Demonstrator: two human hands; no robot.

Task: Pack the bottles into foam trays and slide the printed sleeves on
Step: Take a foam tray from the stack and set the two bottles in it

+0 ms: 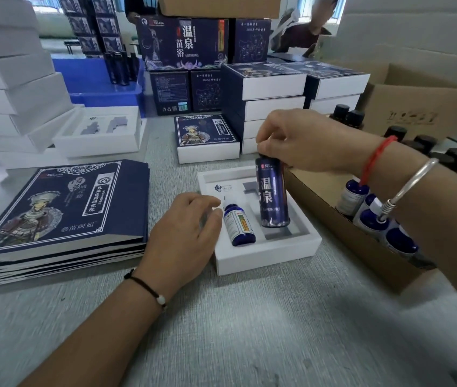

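Note:
A white foam tray (266,255) sits on the grey table in front of me. A small blue bottle (238,224) lies in its left slot. My right hand (302,141) grips the cap of a tall dark-blue printed bottle (272,194), which stands upright over the tray's right slot. My left hand (185,236) rests with relaxed fingers against the tray's left edge, next to the small bottle. A stack of flat printed sleeves (62,208) lies to the left.
A cardboard box (355,241) of blue bottles stands at the right. Finished sleeved boxes (272,85) are stacked behind the tray, one lower box (207,138) in front of them. An empty foam tray (101,132) and white tray stacks (12,74) fill the left.

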